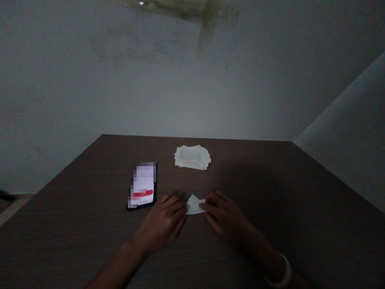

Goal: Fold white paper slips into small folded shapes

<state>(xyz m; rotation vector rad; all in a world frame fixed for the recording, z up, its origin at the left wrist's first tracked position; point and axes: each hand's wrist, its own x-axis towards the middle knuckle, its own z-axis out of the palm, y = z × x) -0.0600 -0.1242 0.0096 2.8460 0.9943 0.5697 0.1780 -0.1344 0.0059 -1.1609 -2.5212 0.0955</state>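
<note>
A small folded piece of printed paper [193, 205] lies low over the table, its top coming to a point. My left hand [168, 216] grips its left end, with the fingers closed and the thumb below. At the right end, my right hand [221, 212] pinches the paper, one finger lying over its face. The fingers hide both ends of the paper. Beyond the hands sits a loose stack of printed paper sheets [192, 157] with uneven edges.
A phone [142, 185] with a lit, partly blurred screen lies left of my left hand. The dark brown wooden table [90, 233] meets a grey wall [192, 96] at its far edge. A pale bracelet [284, 273] circles my right wrist.
</note>
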